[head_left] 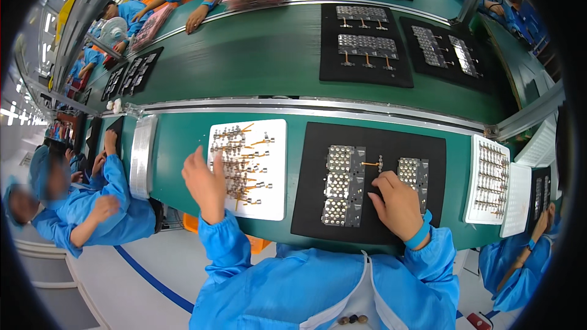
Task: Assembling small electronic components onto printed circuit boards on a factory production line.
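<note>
My left hand (206, 184) hangs by the left edge of a white tray (277, 171), its fingers apart and nothing visible in them. Many small flex-cable parts (235, 162) with orange strips and metal ends lie in that tray. My right hand (397, 206) rests on a black mat (379, 134), thumb and forefinger spread. Its fingertips are just below a single flex-cable part (372, 164) that juts from a dark circuit-board panel (343, 186) with round silvery spots. A second such panel (413, 171) is partly hidden under my right hand.
Right of the mat is another white tray (489, 180) of flex parts. A metal rail (306, 105) divides my green bench from a conveyor belt (244, 73) carrying black mats with panels (367, 46). A stack of clear trays (143, 157) stands left. Co-workers in blue sit on both sides and across.
</note>
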Tool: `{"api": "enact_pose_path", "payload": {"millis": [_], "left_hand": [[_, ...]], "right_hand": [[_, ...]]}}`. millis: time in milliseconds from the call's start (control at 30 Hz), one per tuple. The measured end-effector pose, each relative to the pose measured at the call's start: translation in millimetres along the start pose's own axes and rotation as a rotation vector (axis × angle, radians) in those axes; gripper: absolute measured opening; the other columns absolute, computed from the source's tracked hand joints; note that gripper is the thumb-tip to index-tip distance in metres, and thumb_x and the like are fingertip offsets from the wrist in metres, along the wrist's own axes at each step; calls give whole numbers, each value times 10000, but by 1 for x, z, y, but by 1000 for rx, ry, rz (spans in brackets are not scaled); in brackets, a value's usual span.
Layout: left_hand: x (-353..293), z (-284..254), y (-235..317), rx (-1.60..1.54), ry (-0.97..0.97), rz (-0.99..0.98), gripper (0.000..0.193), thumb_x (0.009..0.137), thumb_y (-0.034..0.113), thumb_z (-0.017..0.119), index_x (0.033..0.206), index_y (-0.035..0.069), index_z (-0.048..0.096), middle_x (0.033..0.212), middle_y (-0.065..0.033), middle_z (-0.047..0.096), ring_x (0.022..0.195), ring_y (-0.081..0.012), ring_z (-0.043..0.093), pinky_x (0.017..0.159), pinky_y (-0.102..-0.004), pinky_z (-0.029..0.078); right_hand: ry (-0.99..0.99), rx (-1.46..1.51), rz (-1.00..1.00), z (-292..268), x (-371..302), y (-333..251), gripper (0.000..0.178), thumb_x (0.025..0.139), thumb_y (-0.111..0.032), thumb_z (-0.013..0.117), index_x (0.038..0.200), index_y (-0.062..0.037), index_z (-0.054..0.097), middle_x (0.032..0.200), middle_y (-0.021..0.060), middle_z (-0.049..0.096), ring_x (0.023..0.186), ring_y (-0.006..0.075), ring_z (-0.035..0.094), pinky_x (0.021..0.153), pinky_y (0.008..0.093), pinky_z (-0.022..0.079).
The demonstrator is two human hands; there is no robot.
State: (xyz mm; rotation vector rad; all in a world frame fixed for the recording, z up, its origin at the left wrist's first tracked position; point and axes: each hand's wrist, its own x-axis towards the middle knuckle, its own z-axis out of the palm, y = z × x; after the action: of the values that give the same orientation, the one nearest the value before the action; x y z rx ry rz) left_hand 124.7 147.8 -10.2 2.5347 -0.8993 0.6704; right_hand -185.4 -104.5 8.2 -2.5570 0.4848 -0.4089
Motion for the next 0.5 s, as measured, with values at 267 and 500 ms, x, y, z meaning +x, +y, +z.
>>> {"api": "enact_pose_path", "payload": {"millis": [267, 500], "left_hand": [[-27, 12, -32, -298, -227, -396, 368, 989, 307, 645, 1098, -39, 707, 998, -176, 644, 864, -279, 625, 771, -388, 501], [-23, 3, 5, -361, -284, -388, 341, 953, 272, 694, 1126, -22, 698, 1011, -168, 660, 862, -279, 640, 765, -384, 513]], "right_hand": [[39, -136, 18, 8, -2, 0, 214, 816, -72, 736, 993, -55, 616, 1044, 90, 613, 887, 299, 649, 665, 398, 546], [87, -140, 109, -10, -10, 9, 112, 823, -47, 724, 879, -40, 628, 910, 96, 605, 807, 317, 638, 657, 418, 517]]}}
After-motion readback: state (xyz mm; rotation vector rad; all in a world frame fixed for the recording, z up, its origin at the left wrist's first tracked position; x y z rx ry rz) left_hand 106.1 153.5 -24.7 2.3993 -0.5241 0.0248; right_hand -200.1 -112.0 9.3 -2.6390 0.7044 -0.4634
